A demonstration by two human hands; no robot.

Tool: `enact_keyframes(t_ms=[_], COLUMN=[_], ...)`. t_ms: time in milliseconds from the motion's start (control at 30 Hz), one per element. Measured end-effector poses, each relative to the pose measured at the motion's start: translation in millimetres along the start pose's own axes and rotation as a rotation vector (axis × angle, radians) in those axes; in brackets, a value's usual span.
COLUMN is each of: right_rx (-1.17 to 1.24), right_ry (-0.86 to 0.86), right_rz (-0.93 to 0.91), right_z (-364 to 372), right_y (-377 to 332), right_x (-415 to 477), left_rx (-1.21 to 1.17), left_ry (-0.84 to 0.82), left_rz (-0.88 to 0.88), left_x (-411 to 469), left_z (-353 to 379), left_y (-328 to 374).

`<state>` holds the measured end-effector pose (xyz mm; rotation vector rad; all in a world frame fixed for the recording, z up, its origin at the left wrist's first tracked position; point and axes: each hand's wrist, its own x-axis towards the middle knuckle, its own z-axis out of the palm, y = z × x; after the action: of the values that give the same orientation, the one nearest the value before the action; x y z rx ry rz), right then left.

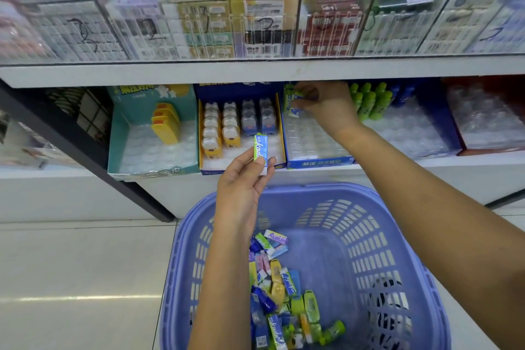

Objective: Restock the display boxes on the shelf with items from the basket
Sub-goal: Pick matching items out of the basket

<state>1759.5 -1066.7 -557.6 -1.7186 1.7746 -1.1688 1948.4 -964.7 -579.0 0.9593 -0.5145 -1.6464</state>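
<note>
The left hand [241, 182] is raised above the purple basket [312, 190], thumb and fingertips pinching a green, blue and white pack [260, 148] that stands upright in front of the yellow-lined display box [279, 133]. That box holds rows of small yellow and blue items [238, 125]. The right hand [326, 102] reaches under the white upper shelf [255, 72] into the blue display box [321, 163]. There its curled fingers pinch a second pack [292, 107] at the back left corner, above the clear moulded tray [309, 136]. The basket sits on the tiled floor [85, 278] just below the lower shelf, with a loose heap of green, blue, yellow and pink packs [279, 284] along its left side. A teal display box [153, 167] with a few yellow items [166, 122] stands to the left, and green bottles [369, 102] stand just right of the right hand.
</note>
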Motion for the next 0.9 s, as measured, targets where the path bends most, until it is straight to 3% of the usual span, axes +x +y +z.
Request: enact_keyframes(t_ms=[200,467,733,800,867,900], right_rx=[0.115,-0.036,-0.555,-0.493,-0.134,0.100], right_ry=[-0.035,-0.049,-0.121,-0.101,-0.165,-0.285], right_rz=[0.034,-0.038,-0.168,-0.125,0.018,0.104], right_z=[3,3,-1,-6,-11,-12], right_y=[-3,-2,-8,-20,-35,-41], right_x=[8,8,2,-5,-22,-34], left_rx=[0.013,0.069,0.176,0.176,0.178,0.190], left_ry=[0.014,0.010,0.020,0.030,0.034,0.029], left_rz=[-0.016,-0.015,0.029,0.047,0.080,0.103], left_x=[0,0,-2,-3,-4,-4], left_z=[2,0,3,5,9,11], left_y=[-1,-2,-5,-7,-8,-9])
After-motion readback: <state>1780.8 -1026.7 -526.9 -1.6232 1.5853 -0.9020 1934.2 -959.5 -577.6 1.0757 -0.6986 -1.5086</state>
